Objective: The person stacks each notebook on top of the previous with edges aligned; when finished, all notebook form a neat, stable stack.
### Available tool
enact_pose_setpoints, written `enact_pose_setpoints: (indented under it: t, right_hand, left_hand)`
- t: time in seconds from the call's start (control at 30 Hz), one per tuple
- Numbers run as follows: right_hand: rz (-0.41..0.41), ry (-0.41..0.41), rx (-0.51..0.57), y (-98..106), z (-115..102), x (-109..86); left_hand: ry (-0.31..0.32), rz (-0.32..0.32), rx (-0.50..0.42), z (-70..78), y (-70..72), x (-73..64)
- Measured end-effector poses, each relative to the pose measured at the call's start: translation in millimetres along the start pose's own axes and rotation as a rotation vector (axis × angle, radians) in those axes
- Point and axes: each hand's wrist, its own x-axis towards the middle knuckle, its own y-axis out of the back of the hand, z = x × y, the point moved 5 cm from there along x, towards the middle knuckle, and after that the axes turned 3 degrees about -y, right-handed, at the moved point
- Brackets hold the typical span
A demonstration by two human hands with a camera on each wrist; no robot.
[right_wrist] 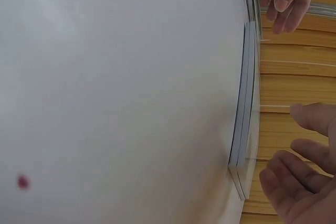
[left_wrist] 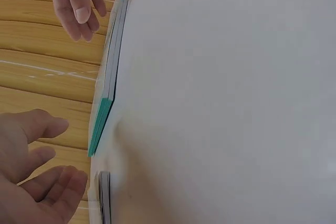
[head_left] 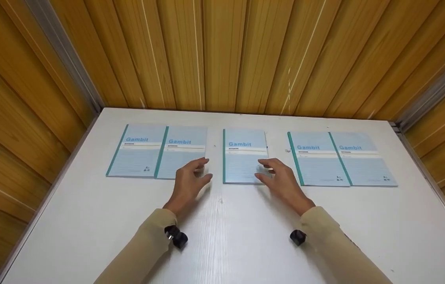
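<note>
Notebooks, blue, five covers counted from where I stand: one left pair (head_left: pixel 155 154), one middle notebook (head_left: pixel 241 165), one right pair (head_left: pixel 340 162), rowed toward the far edge of one white table (head_left: pixel 222 248); open gaps flank the middle notebook; broad bare table lies nearer; hands, two: left hand (head_left: pixel 189 179), thumb and fingers apart, unladen, beside the left pair's inner edge; right hand (head_left: pixel 285 182), likewise parted and unladen, at the middle notebook's right edge; contact, cannot tell.

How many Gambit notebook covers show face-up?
5: two left covers, one middle cover, two right covers. More may lie hidden underneath; the left wrist view shows layered edges mid-row.
</note>
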Motion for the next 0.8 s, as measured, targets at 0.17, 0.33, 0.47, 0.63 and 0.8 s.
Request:
enact_pose_setpoints:
  t: [0.17,0.33,0.47,0.63,0.8]
  right_hand:
    - [-0.025,0.01,-0.011,-12,-13,6.6]
    - [-0.049,0.034,0.009,-28,-22,12.1]
    - [-0.074,0.044,0.02,-42,-28,15.3]
    - [-0.098,0.067,0.024,-56,-39,19.4]
    - [-0.108,0.101,0.044,-67,-48,24.0]
  left_hand:
    - [0.023,0.049,0.025,-8.3,20.7,1.1]
    - [0.015,0.076,0.071,-15.8,41.8,-1.2]
    - [0.028,0.091,0.087,-23.9,57.7,-4.8]
    - [0.067,0.105,0.089,-34.7,74.4,-7.7]
    - [0.079,0.121,0.115,-40.0,85.8,-8.4]
